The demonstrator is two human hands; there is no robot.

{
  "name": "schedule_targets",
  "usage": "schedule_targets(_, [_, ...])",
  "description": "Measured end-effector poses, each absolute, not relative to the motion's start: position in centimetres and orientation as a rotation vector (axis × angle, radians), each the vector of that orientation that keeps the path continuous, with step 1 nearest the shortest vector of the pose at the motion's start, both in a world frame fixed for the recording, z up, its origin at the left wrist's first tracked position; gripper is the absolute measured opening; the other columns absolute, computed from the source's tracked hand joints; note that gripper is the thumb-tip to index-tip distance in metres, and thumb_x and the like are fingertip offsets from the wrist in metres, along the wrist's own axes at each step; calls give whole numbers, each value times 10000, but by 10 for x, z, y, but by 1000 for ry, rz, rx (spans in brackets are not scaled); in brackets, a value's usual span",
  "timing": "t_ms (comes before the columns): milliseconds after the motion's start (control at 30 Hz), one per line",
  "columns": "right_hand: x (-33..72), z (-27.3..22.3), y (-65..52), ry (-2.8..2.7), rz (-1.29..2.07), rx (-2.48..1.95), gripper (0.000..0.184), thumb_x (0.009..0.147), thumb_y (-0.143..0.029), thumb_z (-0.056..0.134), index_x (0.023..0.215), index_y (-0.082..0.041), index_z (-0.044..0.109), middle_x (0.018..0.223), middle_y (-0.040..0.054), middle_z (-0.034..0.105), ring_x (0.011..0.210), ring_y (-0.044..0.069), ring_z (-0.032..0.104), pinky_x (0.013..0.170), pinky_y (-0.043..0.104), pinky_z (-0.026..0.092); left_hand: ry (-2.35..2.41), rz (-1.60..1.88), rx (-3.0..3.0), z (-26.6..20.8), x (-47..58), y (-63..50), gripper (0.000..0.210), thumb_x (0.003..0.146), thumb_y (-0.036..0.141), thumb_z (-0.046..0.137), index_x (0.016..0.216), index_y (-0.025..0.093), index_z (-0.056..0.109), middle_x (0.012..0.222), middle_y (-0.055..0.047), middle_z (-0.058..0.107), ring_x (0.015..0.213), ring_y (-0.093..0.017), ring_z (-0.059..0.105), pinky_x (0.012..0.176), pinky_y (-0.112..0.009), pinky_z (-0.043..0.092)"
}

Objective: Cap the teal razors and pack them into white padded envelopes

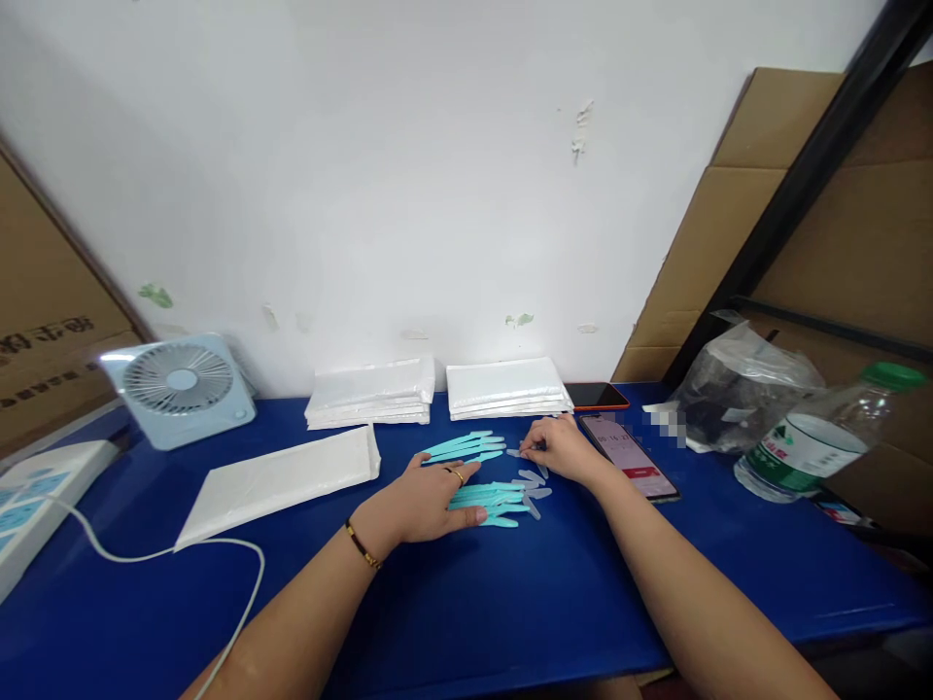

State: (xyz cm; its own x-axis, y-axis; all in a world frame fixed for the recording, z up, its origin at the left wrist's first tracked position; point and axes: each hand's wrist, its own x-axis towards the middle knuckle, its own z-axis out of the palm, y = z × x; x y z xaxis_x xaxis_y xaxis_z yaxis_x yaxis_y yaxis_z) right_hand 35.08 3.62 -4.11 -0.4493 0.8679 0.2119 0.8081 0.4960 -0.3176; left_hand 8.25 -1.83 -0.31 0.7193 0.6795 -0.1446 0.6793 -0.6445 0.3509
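Several slim turquoise handles, which look like eyebrow razors (502, 497), lie side by side on the blue table. My left hand (430, 498) rests flat across them with its fingers spread, and more of the razors (466, 442) show beyond its fingertips. To their right lie several small translucent plastic blade caps (535, 492) in a loose cluster. My right hand (560, 449) has its thumb and fingertips pinched together at the far edge of this cluster, on one of the caps. The fingers partly hide that cap.
Two stacks of white padded mailers (371, 394) (506, 389) stand against the wall; a single mailer (277, 486) lies left. Two phones (631, 457) (598, 395), a clear bag (743, 379) and a bottle (809, 442) are right. A fan (182, 389) and white cable (252, 549) are left.
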Motion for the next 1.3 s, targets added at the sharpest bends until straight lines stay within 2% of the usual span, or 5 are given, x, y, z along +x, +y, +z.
schedule_targets(167, [334,-44,36,-2395,287,-1312,109,774,-234,601,724,-236,699,775,1,660,772,148,577,795,325,259,965,-7,2550,-12,82,-9,706,828,658,256,1412,279,144,1410,-78,346,1292,-258,308,1044,-432,183])
schedule_targets(400, [327,-42,39,-2326,257,-1304,96,774,-247,609,750,-239,702,800,9,669,805,166,580,798,332,292,981,72,2612,-22,79,3,635,874,587,241,1412,275,114,1432,-66,306,1324,-225,238,1073,-455,78])
schedule_targets(600, [358,-23,24,-2400,543,-1248,126,711,-323,650,759,-222,709,753,6,656,668,135,567,652,247,380,1112,283,2640,-25,87,5,337,854,433,439,1101,234,553,1127,-46,582,1070,-207,496,892,-317,375])
schedule_targets(700, [360,-22,20,-2475,617,-1253,118,667,-306,673,733,-218,713,714,-3,661,628,127,564,634,236,391,1140,274,2574,-27,89,7,225,824,369,486,936,217,609,933,-30,624,871,-177,566,750,-272,426])
schedule_targets(1300, [356,-30,28,-2374,526,-1305,144,716,-268,629,809,-215,725,794,27,684,703,152,601,635,229,424,1352,472,2434,-42,88,20,119,772,206,506,750,202,623,728,7,625,676,-125,551,593,-212,362])
